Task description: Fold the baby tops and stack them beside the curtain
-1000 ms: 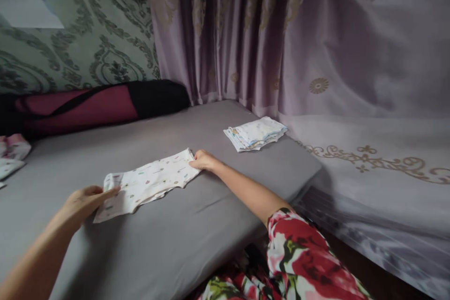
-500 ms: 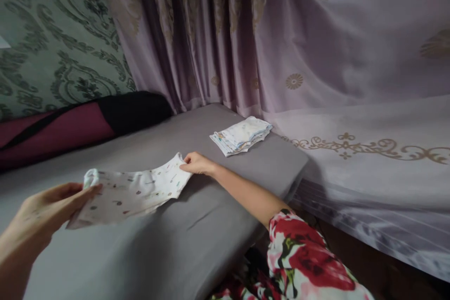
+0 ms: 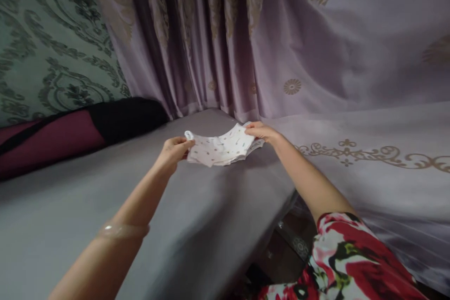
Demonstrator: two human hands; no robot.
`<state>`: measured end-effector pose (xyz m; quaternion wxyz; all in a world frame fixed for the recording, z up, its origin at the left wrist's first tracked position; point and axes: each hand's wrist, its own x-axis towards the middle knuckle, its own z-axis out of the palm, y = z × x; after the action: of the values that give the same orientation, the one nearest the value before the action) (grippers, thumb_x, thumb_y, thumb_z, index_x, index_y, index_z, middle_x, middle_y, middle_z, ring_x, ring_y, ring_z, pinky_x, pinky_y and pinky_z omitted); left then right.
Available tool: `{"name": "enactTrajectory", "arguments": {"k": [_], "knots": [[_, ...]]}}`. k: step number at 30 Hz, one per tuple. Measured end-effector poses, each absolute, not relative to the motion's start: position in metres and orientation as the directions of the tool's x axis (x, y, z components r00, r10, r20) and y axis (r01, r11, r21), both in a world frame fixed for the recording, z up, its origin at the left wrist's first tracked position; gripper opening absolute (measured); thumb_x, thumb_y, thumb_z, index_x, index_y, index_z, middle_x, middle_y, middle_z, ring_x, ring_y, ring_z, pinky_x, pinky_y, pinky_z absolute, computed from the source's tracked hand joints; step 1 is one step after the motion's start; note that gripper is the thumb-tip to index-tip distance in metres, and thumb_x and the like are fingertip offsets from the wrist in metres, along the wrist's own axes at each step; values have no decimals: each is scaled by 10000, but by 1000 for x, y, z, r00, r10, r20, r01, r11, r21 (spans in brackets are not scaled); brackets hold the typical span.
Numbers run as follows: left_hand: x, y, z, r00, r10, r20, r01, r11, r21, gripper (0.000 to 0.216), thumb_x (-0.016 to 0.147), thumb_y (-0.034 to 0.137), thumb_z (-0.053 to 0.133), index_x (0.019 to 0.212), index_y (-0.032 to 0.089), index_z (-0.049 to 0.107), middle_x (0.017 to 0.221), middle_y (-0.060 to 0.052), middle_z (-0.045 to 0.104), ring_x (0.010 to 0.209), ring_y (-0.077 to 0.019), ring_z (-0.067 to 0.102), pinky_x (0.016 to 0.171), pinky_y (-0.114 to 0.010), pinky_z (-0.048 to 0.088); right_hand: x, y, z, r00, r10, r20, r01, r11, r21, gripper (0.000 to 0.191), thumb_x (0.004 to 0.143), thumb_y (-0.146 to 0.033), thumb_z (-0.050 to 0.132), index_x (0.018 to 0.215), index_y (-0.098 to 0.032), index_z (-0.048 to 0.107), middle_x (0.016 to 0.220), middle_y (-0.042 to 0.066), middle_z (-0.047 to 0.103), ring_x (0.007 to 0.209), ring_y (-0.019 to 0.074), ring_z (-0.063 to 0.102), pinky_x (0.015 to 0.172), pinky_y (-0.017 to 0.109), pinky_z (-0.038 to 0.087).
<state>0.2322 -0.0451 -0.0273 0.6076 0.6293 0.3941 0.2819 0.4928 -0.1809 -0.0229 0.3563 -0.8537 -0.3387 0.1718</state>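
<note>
A folded white cloth [image 3: 220, 149] with small scattered prints hangs stretched between both hands, its middle sagging a little. My left hand [image 3: 175, 151] pinches its left end, where a rolled edge sticks up. At the opposite end, my right hand [image 3: 262, 132] is closed on the upper corner. Behind and under the cloth lies a stack of folded white cloths [image 3: 259, 144], mostly covered, with only its right edge showing. Whether the held cloth touches the stack I cannot tell.
The grey-sheeted mattress [image 3: 133, 187] carries the stack near its far right corner. A maroon and black padded bundle [image 3: 105, 122] lies along the wall at the left. Purple curtains [image 3: 281, 47] hang behind and to the right, close to the mattress edge.
Both hands have carried the printed cloth forward and right, from the near left of the mattress to the stack. The cloth now hides most of the stack.
</note>
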Motion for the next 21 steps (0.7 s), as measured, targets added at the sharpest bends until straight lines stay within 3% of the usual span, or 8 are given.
{"name": "enactTrajectory", "arguments": {"k": [9, 14, 21], "knots": [[332, -51, -56, 548, 831, -91, -8, 114, 993, 207, 603, 259, 728, 662, 158, 557, 542, 37, 535, 472, -76, 495, 501, -213, 435, 587, -183, -30, 803, 581, 135, 520, -572, -634, 140, 745, -109, 549, 821, -123, 666, 742, 44, 664, 684, 144, 590, 644, 232, 442], [359, -58, -71, 548, 825, -140, -114, 239, 964, 264, 602, 260, 770, 692, 163, 542, 542, 57, 511, 465, -65, 482, 504, -209, 446, 610, -177, -32, 800, 559, 219, 587, -652, -480, 203, 733, -152, 572, 913, -149, 664, 895, 95, 710, 814, 210, 637, 733, 273, 478], [373, -66, -91, 552, 795, -250, -169, 401, 901, 328, 605, 269, 804, 736, 176, 517, 539, 75, 509, 456, -60, 497, 502, -193, 439, 629, -171, -41, 778, 588, 222, 627, -701, -341, 295, 820, -177, 522, 1087, -162, 648, 1059, 140, 701, 973, 234, 638, 850, 300, 477]]}}
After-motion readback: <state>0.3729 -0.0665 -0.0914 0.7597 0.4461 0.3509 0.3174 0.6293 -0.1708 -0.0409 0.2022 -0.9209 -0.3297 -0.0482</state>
